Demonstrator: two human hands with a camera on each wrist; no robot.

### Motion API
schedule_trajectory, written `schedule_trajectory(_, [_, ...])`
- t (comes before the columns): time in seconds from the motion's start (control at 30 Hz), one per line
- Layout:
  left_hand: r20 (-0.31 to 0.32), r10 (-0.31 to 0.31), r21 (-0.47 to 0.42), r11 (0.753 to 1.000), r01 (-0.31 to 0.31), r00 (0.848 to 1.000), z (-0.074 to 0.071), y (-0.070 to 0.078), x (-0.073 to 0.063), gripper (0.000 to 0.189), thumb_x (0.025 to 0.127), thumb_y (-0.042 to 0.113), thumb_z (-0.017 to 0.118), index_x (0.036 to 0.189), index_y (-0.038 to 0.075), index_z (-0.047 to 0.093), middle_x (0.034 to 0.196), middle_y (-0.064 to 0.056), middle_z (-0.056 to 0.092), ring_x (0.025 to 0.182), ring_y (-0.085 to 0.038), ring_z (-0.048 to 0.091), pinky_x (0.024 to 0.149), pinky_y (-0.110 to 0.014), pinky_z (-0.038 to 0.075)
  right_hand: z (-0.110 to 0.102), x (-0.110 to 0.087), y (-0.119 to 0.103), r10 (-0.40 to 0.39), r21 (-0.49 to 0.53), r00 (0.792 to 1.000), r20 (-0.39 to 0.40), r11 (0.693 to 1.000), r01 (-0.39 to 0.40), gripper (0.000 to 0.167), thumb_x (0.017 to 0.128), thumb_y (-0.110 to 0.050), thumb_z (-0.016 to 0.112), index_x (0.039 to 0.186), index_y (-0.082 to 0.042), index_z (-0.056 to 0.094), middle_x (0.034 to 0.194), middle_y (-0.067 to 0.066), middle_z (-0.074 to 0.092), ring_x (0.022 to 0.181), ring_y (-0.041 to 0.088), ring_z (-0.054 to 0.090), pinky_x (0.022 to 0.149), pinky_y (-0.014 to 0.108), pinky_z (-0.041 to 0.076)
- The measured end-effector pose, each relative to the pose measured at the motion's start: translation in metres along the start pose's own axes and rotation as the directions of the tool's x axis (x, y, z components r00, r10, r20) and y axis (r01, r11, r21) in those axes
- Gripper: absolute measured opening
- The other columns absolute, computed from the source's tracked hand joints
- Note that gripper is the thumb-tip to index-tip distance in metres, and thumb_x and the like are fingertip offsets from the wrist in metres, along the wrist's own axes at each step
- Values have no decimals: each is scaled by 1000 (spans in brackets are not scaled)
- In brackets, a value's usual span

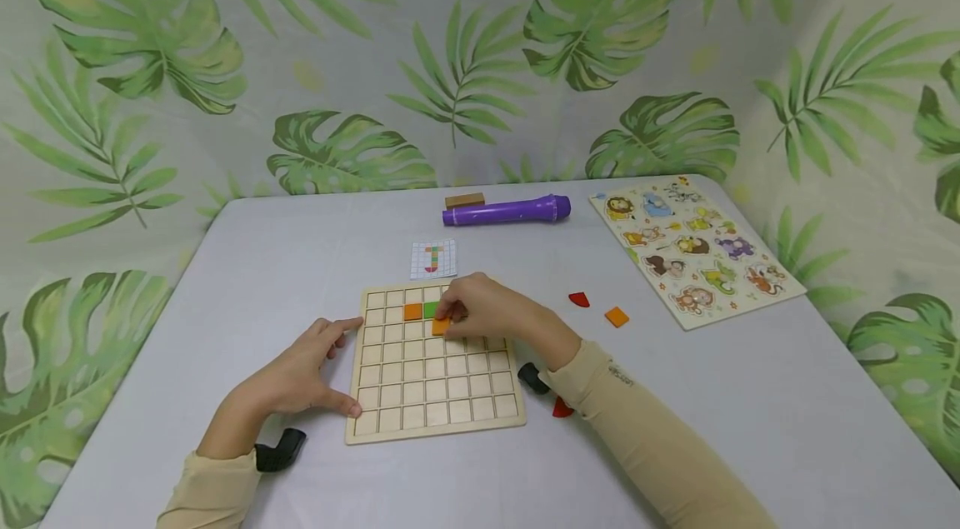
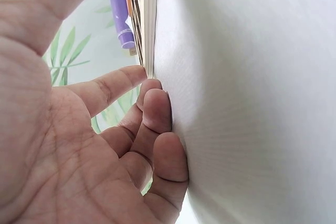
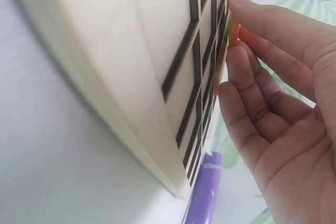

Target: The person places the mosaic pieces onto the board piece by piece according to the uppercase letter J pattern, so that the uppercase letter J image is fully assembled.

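Observation:
A wooden grid board (image 1: 412,391) lies on the white table. Pinched between the thumb and fingers of my right hand (image 1: 486,309) is an orange square tile (image 1: 440,328), held over the board's upper part just below a green tile (image 1: 431,310). Left of the green one, another orange tile (image 1: 413,312) sits in a grid cell. In the right wrist view the pinched tile is seen edge-on, partly hidden by the fingers. My left hand (image 1: 300,371) touches the board's left edge with thumb and index finger spread apart; its other fingers rest on the table, loosely bent.
Behind the board lies a pattern card (image 1: 433,260); beyond it are a purple tube (image 1: 506,212) and a wooden block (image 1: 465,201). To the right are red pieces (image 1: 579,299), (image 1: 562,407), a loose orange tile (image 1: 617,316) and an animal puzzle board (image 1: 693,250).

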State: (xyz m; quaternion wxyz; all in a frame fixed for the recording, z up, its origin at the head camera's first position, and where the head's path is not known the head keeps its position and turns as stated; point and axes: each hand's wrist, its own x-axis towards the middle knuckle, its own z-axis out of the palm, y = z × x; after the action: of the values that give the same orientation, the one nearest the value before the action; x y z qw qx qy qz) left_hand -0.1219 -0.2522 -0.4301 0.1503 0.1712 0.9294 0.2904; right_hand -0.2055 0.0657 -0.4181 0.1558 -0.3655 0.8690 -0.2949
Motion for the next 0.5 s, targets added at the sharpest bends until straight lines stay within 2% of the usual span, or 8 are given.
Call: schedule_trajectory(0.5, [6,0,-7,1000,0,1000,1,0,0,128,62,42,106,165,10,37,124,-9,50,111,-20,45,95,-41,45,0,12,-5,-39,-46,998,43,998,41,14,94,-15,85,107,-10,82,103,1,74,87,6,64,81,19,54])
